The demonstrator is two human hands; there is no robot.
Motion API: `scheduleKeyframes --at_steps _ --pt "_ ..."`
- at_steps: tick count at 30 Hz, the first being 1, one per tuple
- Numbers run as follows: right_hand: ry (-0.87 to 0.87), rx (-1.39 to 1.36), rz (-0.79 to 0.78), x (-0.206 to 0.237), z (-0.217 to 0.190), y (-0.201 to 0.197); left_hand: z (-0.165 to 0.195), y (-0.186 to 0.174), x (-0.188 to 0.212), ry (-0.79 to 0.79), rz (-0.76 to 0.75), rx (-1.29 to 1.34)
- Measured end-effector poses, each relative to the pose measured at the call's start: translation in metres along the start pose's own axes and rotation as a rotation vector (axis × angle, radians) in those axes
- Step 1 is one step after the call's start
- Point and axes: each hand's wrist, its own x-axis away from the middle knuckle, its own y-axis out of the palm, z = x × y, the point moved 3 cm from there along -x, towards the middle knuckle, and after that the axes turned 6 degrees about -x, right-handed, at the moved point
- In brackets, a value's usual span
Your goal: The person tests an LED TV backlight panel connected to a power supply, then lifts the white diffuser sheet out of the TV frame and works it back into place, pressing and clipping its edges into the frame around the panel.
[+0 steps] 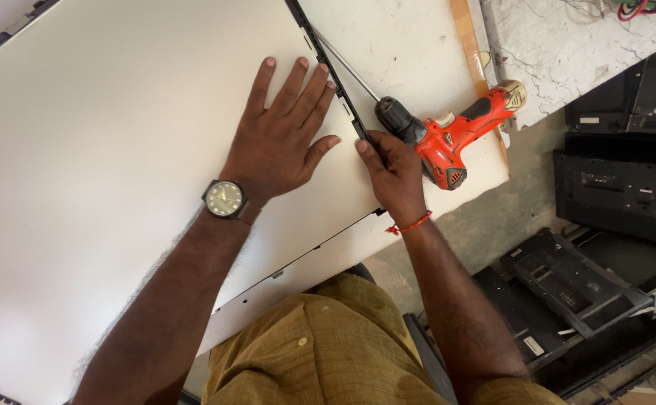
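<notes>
A large flat screen panel (pixel 118 150), white across its whole face, lay under the left hand (pixel 279 142), whose palm and spread fingers pressed flat on it. Its thin black edge frame (pixel 331 75) ran just beside those fingertips, and the right hand (pixel 391 172) pinched that frame. Well off to the right of both hands, black screen casings (pixel 620 187) were stacked on the floor, one bearing a small pale rectangular label (pixel 534 346) near its lower edge; its print was too small to tell.
</notes>
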Motion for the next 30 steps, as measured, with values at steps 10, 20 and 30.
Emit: scheduleKeyframes --at_steps 10,20,30 --pt "0.154 0.017 -0.042 0.038 0.028 -0.03 -0.002 -0.001 0.007 0.011 -0.037 0.008" --pt "0.047 -0.177 0.029 0.052 0.061 -0.034 0.025 0.016 0.026 0.0 -0.18 0.086" --pt "0.09 -0.41 0.014 0.061 0.066 -0.035 0.101 0.004 0.104 0.046 -0.255 0.013"
